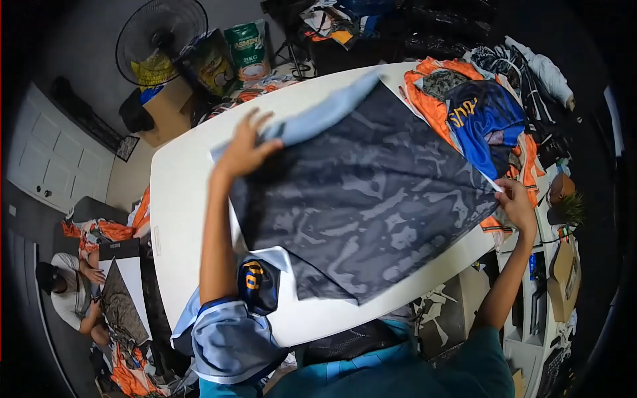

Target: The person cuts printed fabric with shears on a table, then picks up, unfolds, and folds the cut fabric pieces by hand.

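A dark grey camouflage-print fabric panel is spread across the white table, its far left edge folded over to show a pale blue underside. My left hand is at that folded edge, fingers spread and thumb apart; whether it presses on the cloth I cannot tell. At the panel's right corner, my right hand pinches the edge between thumb and fingers. Beside my left elbow, a light blue cloth piece hangs at the table's near edge, next to a dark piece with yellow lettering.
The white table has a pile of orange cloth and blue lettered cloth at its far right. A fan and a rice bag stand beyond. At left, another person handles camouflage cloth.
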`<state>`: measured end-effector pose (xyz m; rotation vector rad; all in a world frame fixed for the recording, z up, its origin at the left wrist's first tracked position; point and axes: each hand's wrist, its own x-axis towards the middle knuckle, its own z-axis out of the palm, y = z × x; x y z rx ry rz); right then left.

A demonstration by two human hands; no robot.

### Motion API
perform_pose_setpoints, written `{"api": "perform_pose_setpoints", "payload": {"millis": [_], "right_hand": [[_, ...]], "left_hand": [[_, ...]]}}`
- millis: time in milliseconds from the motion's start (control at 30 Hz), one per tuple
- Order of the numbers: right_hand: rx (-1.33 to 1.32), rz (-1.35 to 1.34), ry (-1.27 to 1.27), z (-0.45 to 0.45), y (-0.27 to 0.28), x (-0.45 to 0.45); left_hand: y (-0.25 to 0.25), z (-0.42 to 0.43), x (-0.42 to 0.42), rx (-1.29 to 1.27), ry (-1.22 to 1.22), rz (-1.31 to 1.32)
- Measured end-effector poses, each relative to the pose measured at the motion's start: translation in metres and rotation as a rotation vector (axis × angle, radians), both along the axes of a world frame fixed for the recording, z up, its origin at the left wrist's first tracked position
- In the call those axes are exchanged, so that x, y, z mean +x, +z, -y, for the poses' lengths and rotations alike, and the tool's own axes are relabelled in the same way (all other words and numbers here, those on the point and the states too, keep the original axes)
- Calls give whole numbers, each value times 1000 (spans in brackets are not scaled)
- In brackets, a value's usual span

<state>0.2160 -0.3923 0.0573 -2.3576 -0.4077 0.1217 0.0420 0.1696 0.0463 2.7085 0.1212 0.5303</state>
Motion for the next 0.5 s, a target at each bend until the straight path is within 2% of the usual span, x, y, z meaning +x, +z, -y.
{"api": "perform_pose_setpoints", "payload": {"millis": [33,100,167,200,267,333,367,400,433,500], "right_hand": [[2,3,-7,6,3,2],[-88,345,-180,22,18,3],[-102,355,-169,52,34,26],[-51,399,-273,42,49,20],[156,431,-198,39,58,34],[436,342,-24,15,61,52],[547,303,14,-14,63,53],[394,342,-56,-44,68,48],[371,369,36,-74,73,46],[536,433,219,-125,78,48]], "left_hand": [[-17,12,7,-8,48,-232],[-73,29,10,252,223,-266],[5,68,-5,137,249,-736],[23,77,-11,143,236,-743],[40,92,-14,198,31,-900],[38,104,-8,172,63,-737],[34,114,2,175,26,-744],[30,128,16,52,-120,-491],[28,144,34,-81,-255,-230],[28,185,78,-166,-347,-78]]}}
